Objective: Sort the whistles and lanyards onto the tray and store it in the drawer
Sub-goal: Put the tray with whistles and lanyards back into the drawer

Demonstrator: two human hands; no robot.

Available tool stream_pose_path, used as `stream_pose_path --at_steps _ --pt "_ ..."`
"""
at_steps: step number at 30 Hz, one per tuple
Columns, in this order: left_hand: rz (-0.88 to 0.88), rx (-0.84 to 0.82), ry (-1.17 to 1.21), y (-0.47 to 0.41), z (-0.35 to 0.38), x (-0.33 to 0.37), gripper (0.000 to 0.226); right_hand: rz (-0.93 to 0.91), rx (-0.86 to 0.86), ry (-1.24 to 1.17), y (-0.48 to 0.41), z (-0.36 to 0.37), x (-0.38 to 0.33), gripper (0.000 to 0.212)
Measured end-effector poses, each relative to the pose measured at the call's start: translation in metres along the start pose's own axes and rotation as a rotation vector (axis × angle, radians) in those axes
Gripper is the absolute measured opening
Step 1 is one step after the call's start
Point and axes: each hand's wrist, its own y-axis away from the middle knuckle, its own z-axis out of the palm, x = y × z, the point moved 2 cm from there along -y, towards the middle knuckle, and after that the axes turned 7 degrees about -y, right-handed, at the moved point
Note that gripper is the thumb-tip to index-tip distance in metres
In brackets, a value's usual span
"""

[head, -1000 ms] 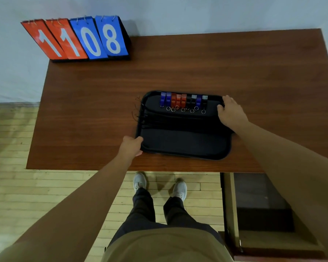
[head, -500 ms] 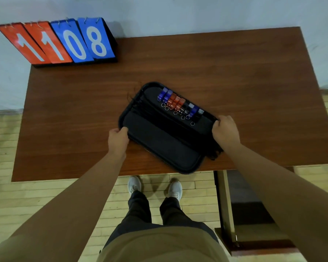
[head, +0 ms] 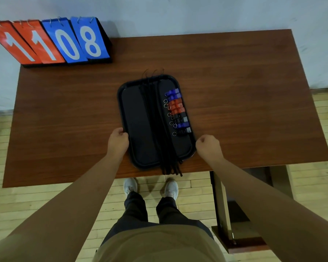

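Loaded tray (head: 134, 118), left hand (head: 118, 141), right hand (head: 207, 146) gripping sides

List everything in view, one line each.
table: one, brown wood, centre
scoreboard: one, red and blue, reads 1108, table's far left corner
tray: one, black, table's near edge
whistles: about nine, blue, red, black, row on tray's right side
lanyards: black bundle, count unclear, along tray's middle, ends overhanging
drawer: one, wood, open, below table's right
shoes: two, white, on floor
left grip: one, holds tray's left rim
right grip: one, holds tray's right rim
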Motion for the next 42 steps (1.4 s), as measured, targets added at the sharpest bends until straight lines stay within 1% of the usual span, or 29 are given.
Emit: stream_pose_path --at_steps 2,5,9,13,17,21,27,32,39,42 --pt "0.015 0.018 -0.057 -0.006 -0.003 0.003 0.040 -0.014 -0.011 -0.045 -0.009 -0.005 -0.007 0.026" --pt "0.017 0.028 -0.113 -0.015 -0.005 0.002 0.039 -0.011 0.023 -0.150 -0.033 -0.010 -0.019 0.028" --pt "0.043 0.053 -0.157 -0.024 -0.004 0.002 0.037 0.008 0.029 -0.261 -0.056 -0.008 -0.038 0.025" --pt "0.067 0.082 -0.127 -0.028 -0.003 -0.001 0.034 -0.029 -0.069 -0.234 -0.064 -0.002 -0.048 0.023" --pt "0.048 0.094 -0.073 -0.029 -0.004 -0.004 0.029 0.040 -0.085 -0.295 -0.071 -0.003 -0.046 0.025" --pt "0.074 0.116 -0.091 -0.024 -0.006 0.002 0.023 0.065 -0.090 -0.372 -0.066 -0.007 -0.046 0.024" --pt "0.142 0.134 -0.134 -0.011 -0.016 0.021 0.021 0.067 -0.113 -0.457 -0.051 -0.020 -0.042 0.017" --pt "0.183 0.148 -0.108 0.018 -0.022 0.035 0.019 0.042 -0.134 -0.481 -0.022 -0.048 -0.044 0.017" --pt "0.296 0.148 -0.133 0.064 -0.046 0.059 0.023 -0.054 -0.063 -0.497 0.029 -0.080 -0.050 0.016" --pt "0.330 0.139 -0.097 0.078 -0.051 0.064 0.022 -0.075 -0.049 -0.486 0.055 -0.090 -0.048 0.016"
